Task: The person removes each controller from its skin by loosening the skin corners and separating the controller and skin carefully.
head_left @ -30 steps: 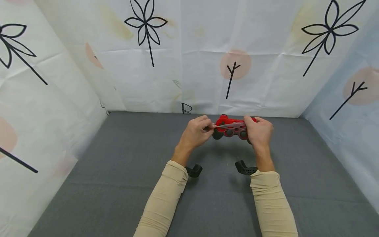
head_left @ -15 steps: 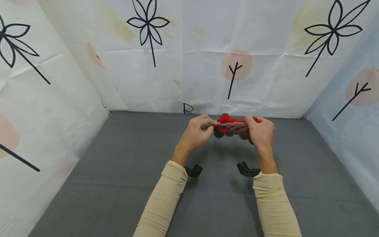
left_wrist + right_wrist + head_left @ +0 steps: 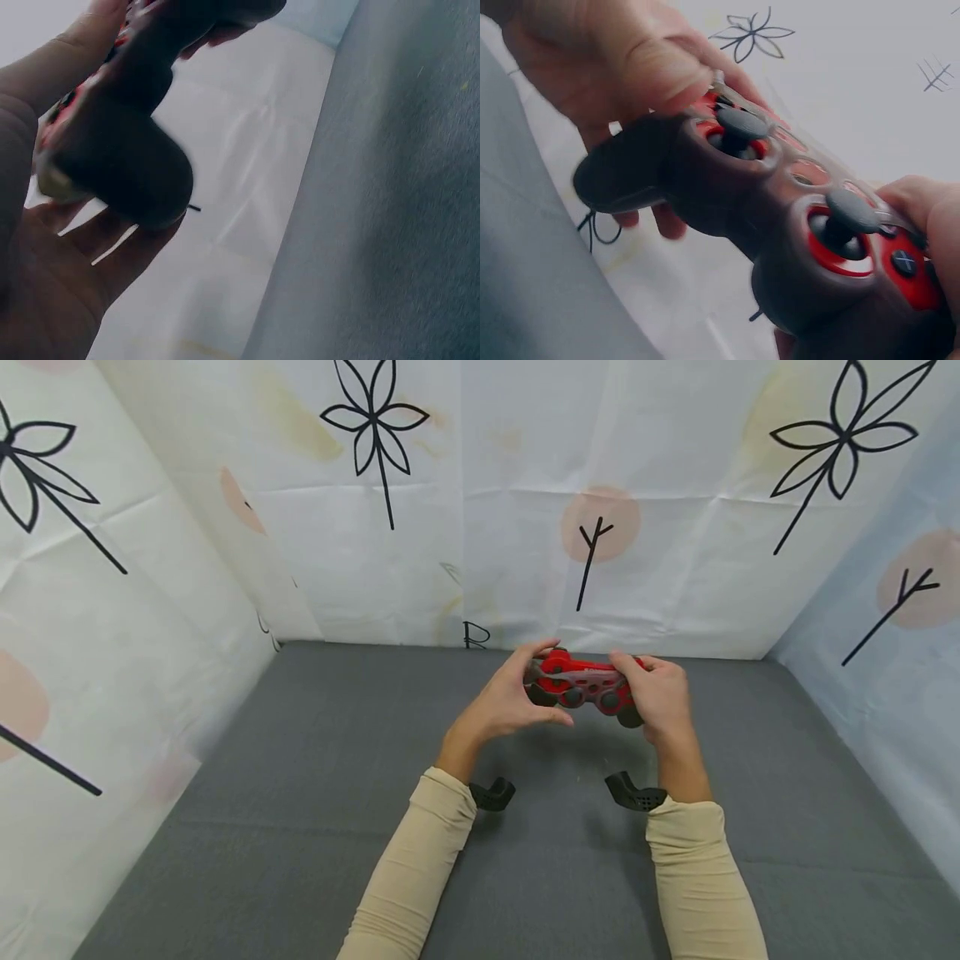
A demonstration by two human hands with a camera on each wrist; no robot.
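A red game controller (image 3: 585, 681) is held up over the grey surface between both hands. A smoky translucent cover (image 3: 727, 199) lies over its front and grips, with the dark thumbsticks (image 3: 851, 211) standing out through round openings. My left hand (image 3: 510, 697) cups the controller's left end, its thumb spread low in the head view. In the right wrist view the left thumb (image 3: 667, 79) lies at the cover's upper edge, and the fingers reach behind the grip. My right hand (image 3: 663, 697) grips the right end, thumb along the top; its other fingers are mostly hidden.
Grey cloth (image 3: 337, 860) covers the work surface. White printed sheets (image 3: 510, 552) with flower and twig drawings stand at the back and both sides. Black wrist mounts (image 3: 491, 793) jut inward from each beige sleeve (image 3: 416, 860).
My left hand pinched near the cover's left edge earlier; now it has spread and wraps the controller's left end. The controller has shifted slightly left. My right hand keeps its grip.
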